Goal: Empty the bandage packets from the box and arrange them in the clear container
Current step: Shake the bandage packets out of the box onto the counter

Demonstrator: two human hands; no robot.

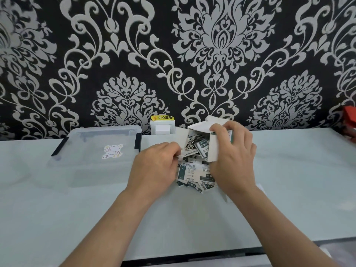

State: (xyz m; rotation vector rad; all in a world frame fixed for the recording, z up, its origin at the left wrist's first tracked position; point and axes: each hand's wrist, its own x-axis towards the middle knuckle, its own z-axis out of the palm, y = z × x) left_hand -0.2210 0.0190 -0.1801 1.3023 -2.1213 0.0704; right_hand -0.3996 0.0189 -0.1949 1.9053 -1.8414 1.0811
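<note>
The box (200,135) is the landmark here. It is white cardboard, tipped over with its open mouth facing the person, and it is held up above the pale counter (289,170). The right hand (233,157) has its grip clamped on the right side of the box, with fingers over the top edge. The left hand (154,166) is at the left side of the box mouth, and its grip is pinched together on a white flap there.

Many bandage packets (194,172) are spilling out. Some are still inside the box mouth. Others lie in a small pile on the counter just below the box, between the two hands. The packets are white and dark green with Chinese writing, and one reads "防水创口贴".

The clear container (96,151) sits on the counter to the left of the box, near the left hand but not touching it. Its lid is on, with dark clips at both ends and a small cartoon sticker (111,151) on top.

Behind the box, on the wall, is a white switch (162,129) with a yellow label that says "小心触电".

The counter in front of the box is bare and wide. Far to the right of the box, at the edge of the view, is something red (349,116).
</note>
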